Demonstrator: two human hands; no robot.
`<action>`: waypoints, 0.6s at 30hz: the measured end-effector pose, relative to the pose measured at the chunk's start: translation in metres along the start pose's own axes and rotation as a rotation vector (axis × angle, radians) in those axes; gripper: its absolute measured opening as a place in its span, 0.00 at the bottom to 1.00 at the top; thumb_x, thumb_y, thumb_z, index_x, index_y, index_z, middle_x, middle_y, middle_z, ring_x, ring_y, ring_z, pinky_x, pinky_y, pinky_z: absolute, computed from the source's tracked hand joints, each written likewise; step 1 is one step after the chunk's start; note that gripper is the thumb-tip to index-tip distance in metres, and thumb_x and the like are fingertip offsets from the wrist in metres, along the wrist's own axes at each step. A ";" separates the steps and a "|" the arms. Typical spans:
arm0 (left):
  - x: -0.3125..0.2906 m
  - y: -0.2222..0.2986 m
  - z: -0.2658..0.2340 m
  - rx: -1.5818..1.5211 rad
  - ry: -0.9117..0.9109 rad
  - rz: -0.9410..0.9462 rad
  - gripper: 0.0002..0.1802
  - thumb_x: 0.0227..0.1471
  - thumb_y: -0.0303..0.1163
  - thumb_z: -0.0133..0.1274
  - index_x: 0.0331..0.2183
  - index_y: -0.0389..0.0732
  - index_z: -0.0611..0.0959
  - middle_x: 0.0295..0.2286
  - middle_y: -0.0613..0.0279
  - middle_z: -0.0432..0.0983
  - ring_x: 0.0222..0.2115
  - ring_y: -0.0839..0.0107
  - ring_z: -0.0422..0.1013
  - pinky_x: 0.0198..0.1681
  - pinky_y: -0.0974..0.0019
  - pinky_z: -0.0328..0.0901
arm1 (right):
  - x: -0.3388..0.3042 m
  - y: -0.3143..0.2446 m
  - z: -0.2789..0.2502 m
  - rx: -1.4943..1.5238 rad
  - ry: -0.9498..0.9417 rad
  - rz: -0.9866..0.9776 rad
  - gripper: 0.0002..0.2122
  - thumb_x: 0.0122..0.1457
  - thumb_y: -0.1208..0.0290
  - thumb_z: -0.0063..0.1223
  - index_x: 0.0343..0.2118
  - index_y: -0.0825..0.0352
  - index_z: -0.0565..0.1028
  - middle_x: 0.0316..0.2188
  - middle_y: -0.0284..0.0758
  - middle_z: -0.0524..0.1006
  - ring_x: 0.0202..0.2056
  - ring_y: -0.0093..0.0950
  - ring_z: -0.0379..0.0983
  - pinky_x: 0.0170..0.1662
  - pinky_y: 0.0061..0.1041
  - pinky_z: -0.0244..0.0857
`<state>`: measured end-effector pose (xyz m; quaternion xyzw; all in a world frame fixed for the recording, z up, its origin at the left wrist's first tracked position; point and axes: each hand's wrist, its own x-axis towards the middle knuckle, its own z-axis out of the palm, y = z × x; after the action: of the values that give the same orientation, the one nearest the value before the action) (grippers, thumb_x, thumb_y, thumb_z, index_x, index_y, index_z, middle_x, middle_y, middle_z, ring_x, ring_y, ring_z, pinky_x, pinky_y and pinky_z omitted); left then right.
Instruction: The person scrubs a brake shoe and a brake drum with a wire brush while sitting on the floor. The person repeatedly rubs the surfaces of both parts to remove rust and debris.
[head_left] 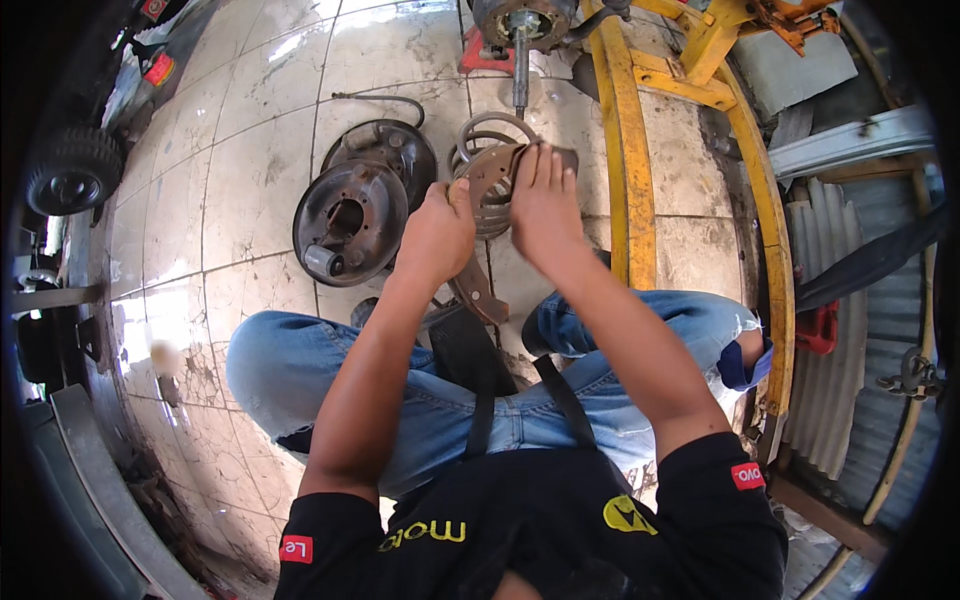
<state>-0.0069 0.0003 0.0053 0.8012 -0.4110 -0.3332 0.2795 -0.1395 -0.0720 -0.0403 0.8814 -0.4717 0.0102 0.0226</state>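
My left hand is closed around a rusty, curved brake shoe, its thumb along the metal. The shoe's lower end points down toward my lap. My right hand lies across the shoe's upper outer curve, fingers together and pressing on a dark brown sheet that looks like sandpaper. The fingers hide most of that sheet. Just behind the shoe, a grey coil spring stands on the floor, partly covered by the shoe and my hands.
Two dark brake backing plates lie overlapped to the left, a hose beside them. Ahead is a hub with a protruding shaft. A yellow metal frame runs along the right. A small tyre is far left.
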 end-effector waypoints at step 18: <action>0.004 -0.004 0.000 0.040 0.038 0.034 0.30 0.64 0.50 0.31 0.47 0.30 0.73 0.39 0.30 0.74 0.43 0.36 0.70 0.48 0.46 0.63 | -0.001 -0.006 -0.017 0.097 -0.091 -0.014 0.37 0.50 0.79 0.51 0.62 0.84 0.47 0.64 0.62 0.49 0.65 0.52 0.49 0.65 0.44 0.48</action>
<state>-0.0034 -0.0006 0.0011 0.8057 -0.4256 -0.3051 0.2769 -0.1347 -0.0668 -0.0237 0.8843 -0.4650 -0.0073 -0.0417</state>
